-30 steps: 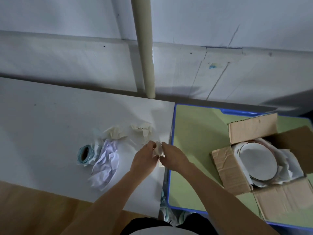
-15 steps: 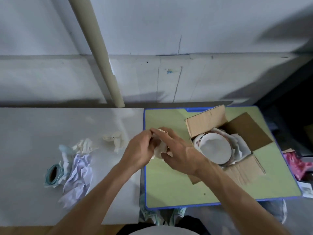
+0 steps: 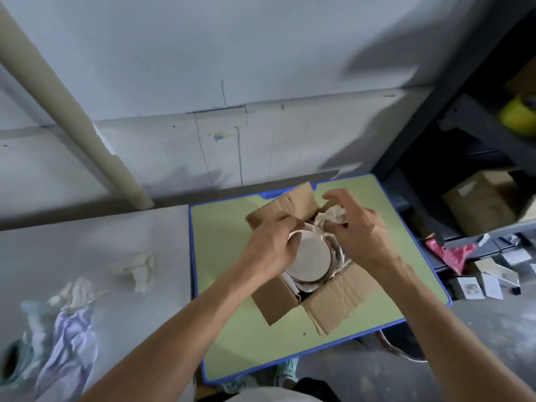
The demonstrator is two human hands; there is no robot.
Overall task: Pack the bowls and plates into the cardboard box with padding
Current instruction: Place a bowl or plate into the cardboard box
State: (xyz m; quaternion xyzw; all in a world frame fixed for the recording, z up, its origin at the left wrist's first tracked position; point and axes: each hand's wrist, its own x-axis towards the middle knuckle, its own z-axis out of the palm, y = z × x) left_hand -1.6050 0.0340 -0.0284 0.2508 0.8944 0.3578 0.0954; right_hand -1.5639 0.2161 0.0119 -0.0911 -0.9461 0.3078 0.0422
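Note:
An open cardboard box stands on a green table with a blue rim. Inside it lies a white plate on top of other dishes, with white paper around the stack. My right hand pinches a crumpled wad of paper at the box's far side, above the plate's rim. My left hand is over the box's left side, its fingers curled at the plate's far left edge; whether it grips the plate or paper is hidden.
Crumpled paper pieces and a lilac wad lie on the white table at left, by a roll of tape. A beige pipe slants down the wall. Dark shelving with boxes stands at right.
Both hands carried the paper wad from the white table's edge rightward to the box. The view swung right with them; the hands are now over the plate.

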